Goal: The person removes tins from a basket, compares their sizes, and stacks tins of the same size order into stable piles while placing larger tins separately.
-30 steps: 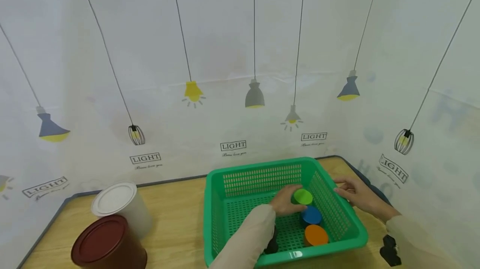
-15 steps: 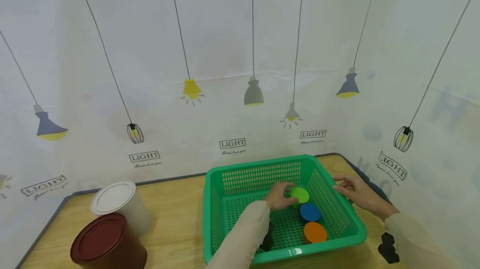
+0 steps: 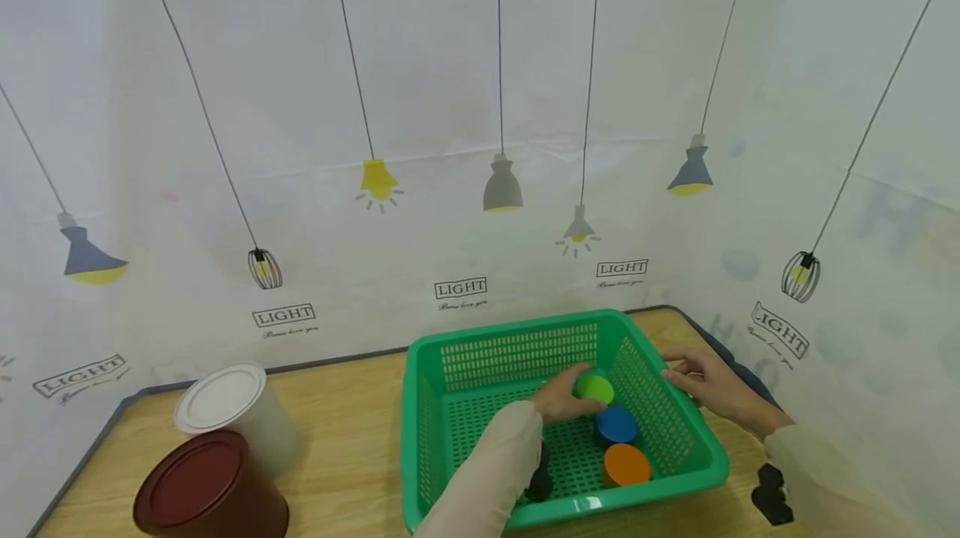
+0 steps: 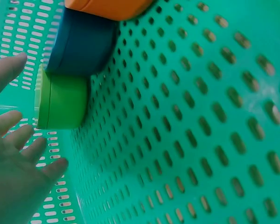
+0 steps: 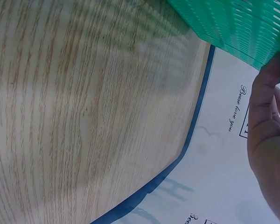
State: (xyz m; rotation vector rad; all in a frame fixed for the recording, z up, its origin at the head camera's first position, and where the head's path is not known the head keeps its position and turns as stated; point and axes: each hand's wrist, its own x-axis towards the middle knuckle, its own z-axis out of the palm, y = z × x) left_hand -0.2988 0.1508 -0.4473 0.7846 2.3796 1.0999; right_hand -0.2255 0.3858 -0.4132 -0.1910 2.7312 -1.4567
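Observation:
In the head view, my left hand (image 3: 562, 396) reaches into the green plastic basket (image 3: 431, 513), around the light-green round container (image 3: 595, 389). The left wrist view shows its fingers (image 4: 35, 151) spread beside that light-green container, with a gap between them. A blue round container (image 3: 617, 425) and an orange one (image 3: 627, 465) stand with it in a row along the basket's right side. My right hand (image 3: 708, 384) holds the basket's right rim, its thumb (image 5: 268, 74) on the outer side in the right wrist view.
A dark red lidded can (image 3: 202, 480) and a white lidded can (image 3: 232, 405) stand on the wooden table (image 3: 345, 430), left of the basket. A white printed wall sheet (image 3: 420, 246) runs behind and along the right. The table has a dark blue edge (image 5: 203, 88).
The light-green container has shifted slightly left, away from the blue one, and my left fingers have loosened from it. My right hand stays at the rim. The head view has shifted a little.

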